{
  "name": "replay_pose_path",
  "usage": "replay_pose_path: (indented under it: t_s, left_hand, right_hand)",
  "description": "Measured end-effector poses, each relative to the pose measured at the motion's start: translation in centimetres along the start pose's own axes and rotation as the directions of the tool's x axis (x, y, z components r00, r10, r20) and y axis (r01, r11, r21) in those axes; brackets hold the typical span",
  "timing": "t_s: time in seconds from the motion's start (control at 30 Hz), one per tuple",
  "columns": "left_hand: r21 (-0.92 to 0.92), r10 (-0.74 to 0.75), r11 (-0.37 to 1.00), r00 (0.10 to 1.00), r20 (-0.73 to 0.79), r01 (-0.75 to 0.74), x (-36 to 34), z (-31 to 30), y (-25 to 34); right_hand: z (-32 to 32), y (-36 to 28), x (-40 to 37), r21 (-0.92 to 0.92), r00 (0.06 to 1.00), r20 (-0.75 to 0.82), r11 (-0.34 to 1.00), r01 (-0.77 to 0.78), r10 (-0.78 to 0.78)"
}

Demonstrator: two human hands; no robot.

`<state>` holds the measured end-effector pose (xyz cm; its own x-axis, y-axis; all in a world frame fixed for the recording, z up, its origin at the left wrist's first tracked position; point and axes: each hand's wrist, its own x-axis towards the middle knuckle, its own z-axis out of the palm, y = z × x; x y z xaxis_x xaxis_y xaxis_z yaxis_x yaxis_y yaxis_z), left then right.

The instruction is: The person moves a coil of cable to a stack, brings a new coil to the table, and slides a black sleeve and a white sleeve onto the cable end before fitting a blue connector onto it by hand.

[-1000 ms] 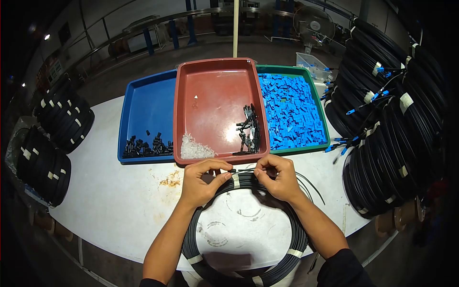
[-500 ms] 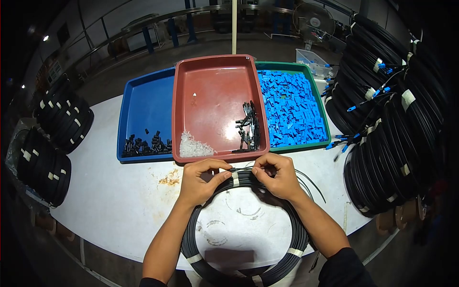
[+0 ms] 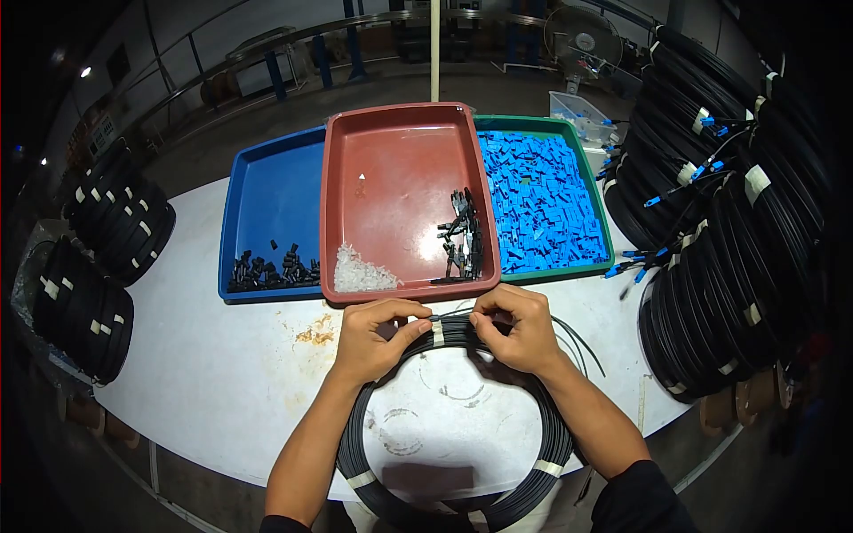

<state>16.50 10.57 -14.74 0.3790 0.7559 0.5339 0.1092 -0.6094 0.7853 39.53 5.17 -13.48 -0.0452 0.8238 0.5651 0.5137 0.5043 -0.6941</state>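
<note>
A coil of black cable (image 3: pixel 355 444) bound with pale tape lies at the near edge of the white table. Over the top of the coil, my left hand (image 3: pixel 378 333) is pinched on the cable end, beside a tape band (image 3: pixel 437 333). My right hand (image 3: pixel 515 329) pinches the same thin cable a little further right, thumb and forefinger together. A short stretch of cable runs between the two hands. Loose cable ends (image 3: pixel 577 338) curve out to the right past my right hand.
Beyond the hands are a blue tray (image 3: pixel 275 182) with black parts, a red tray (image 3: pixel 400 195) with clear and black parts, and a green tray (image 3: pixel 591 186) full of blue connectors. Stacked black coils stand at left (image 3: pixel 84 311) and right (image 3: pixel 729 293).
Both hands stay nearly in place. The dark tip seen at my left fingertips before is now mostly covered by them.
</note>
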Motion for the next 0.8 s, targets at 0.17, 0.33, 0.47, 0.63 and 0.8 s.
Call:
replay_pose_path:
  t_s: [0.17, 0.33, 0.47, 0.63, 0.8]
  left_hand:
    - [0.046, 0.022, 0.999, 1.0, 0.007, -0.023, 0.0, 0.0, 0.0]
    - [0.024, 0.033, 0.999, 0.999, 0.039, -0.034, 0.0, -0.1, 0.3]
    - [0.022, 0.072, 0.997, 0.995, 0.075, -0.073, 0.0, 0.0, 0.2]
    - [0.054, 0.084, 0.995, 0.991, 0.105, -0.09, 0.0, 0.0, 0.8]
    - [0.117, 0.172, 0.974, 0.969, 0.176, -0.194, 0.2, 0.2, 1.1]
  right_hand:
    - [-0.2, 0.0, 0.1, -0.108, 0.989, -0.012, 0.984, 0.144, -0.146]
    - [-0.2, -0.1, 0.0, -0.046, 0.995, -0.031, 0.994, 0.094, -0.096]
    - [0.0, 0.2, -0.1, -0.014, 0.996, -0.027, 0.996, 0.087, -0.087]
    - [-0.2, -0.6, -0.1, -0.037, 0.992, 0.066, 0.993, 0.109, -0.106]
    - [0.0, -0.6, -0.1, -0.074, 0.981, 0.09, 0.981, 0.181, -0.174]
